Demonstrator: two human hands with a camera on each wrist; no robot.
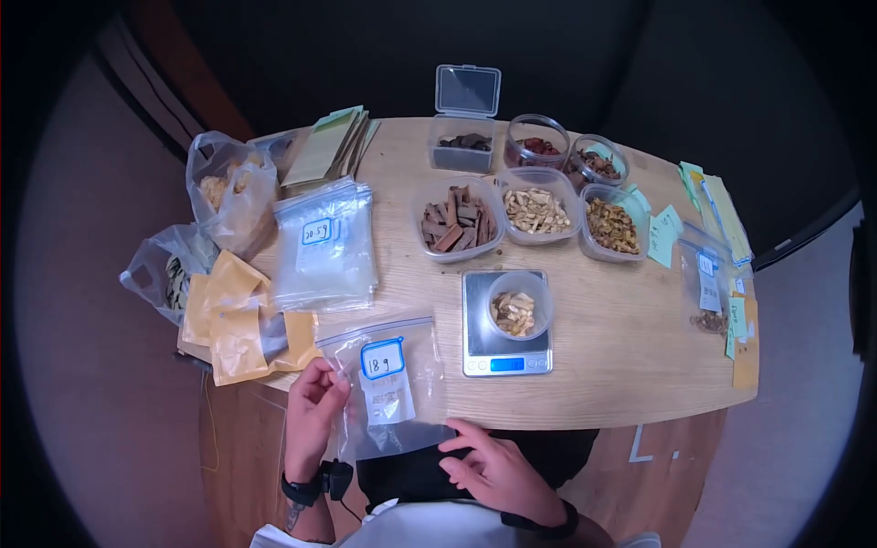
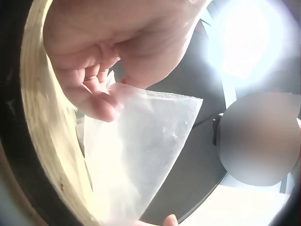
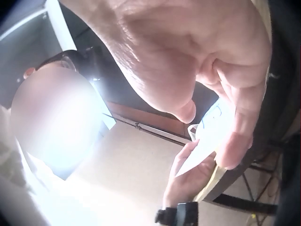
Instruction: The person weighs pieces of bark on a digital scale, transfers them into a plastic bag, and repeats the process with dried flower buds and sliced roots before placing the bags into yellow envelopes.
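My left hand (image 1: pixel 313 406) pinches the left edge of a clear zip bag (image 1: pixel 422 374) between thumb and fingers. The bag hangs over the table's front edge and bears a blue-framed label (image 1: pixel 381 359) reading 18 g, with a printed white slip below it. Near the bag's lower right corner is my right hand (image 1: pixel 501 470), its thumb and index finger spread apart. In the left wrist view the bag (image 2: pixel 146 136) drops from my pinched fingertips. Ahead to the right, a digital scale (image 1: pixel 478 352) carries a small clear tub (image 1: pixel 549 306) of pale dried slices (image 1: pixel 512 315).
Behind the scale stand several clear tubs, including bark pieces (image 1: pixel 457 219), pale slices (image 1: pixel 537 212) and yellow-brown bits (image 1: pixel 613 225). Stacked zip bags (image 1: pixel 324 260), orange packets (image 1: pixel 239 320) and plastic bags (image 1: pixel 233 192) lie at left. A labelled bag (image 1: pixel 708 283) rests at right.
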